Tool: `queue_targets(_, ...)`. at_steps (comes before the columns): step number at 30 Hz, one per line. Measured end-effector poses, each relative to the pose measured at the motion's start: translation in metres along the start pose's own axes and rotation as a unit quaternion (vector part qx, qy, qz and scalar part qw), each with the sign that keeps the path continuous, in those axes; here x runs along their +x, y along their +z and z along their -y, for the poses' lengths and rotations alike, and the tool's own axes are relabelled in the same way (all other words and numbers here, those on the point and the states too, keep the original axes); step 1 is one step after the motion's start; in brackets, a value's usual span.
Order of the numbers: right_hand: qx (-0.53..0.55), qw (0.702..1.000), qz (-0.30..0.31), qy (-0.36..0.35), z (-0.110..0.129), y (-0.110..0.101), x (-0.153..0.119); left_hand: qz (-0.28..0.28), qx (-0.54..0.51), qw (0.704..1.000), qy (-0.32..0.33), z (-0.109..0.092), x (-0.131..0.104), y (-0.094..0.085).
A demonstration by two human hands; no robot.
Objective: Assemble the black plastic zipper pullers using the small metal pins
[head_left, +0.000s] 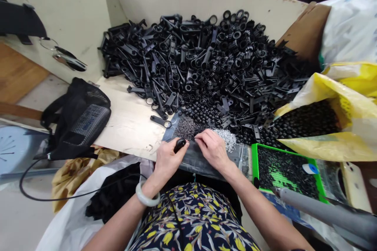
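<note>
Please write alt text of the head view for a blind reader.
A person's left hand grips a black piece; the right hand is close beside it, its grip unclear. Near them lie small grey pieces and silvery pins, before a heap of black parts; a green tray stands at right.

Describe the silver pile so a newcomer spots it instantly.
Start at the large heap of black parts. At its near edge, beside the right hand, lies the small pile of tiny silver pieces. Its bright shine sets it apart from the duller grey-brown pile to its left.
</note>
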State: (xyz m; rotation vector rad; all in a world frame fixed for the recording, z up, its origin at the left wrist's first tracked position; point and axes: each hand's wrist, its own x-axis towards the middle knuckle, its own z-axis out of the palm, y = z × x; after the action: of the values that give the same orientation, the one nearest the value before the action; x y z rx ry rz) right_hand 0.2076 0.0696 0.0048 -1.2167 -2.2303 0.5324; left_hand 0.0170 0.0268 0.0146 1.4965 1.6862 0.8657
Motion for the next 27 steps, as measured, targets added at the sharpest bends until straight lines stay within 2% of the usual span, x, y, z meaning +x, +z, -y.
queue_targets(3,0.175,0.981,-0.068,0.055,0.015,-0.006,-0.001,0.014,-0.219,0.971,-0.095,-0.013,-0.001,-0.004)
queue_targets(7,0.245,0.96,-0.113,0.07,0.032,-0.012,0.001,0.041,-0.359,0.914,-0.183,-0.028,-0.001,-0.006)
queue_targets(11,0.252,0.96,-0.111,0.055,0.034,-0.012,0.001,0.049,-0.392,0.899,-0.19,-0.035,-0.002,-0.005)
queue_targets(20,0.229,0.968,-0.103,0.022,0.025,-0.007,-0.011,0.05,-0.421,0.881,-0.212,-0.033,-0.008,0.0)
queue_targets(27,0.214,0.972,-0.097,0.009,0.019,-0.008,-0.014,0.052,-0.421,0.881,-0.211,-0.035,-0.01,0.003)
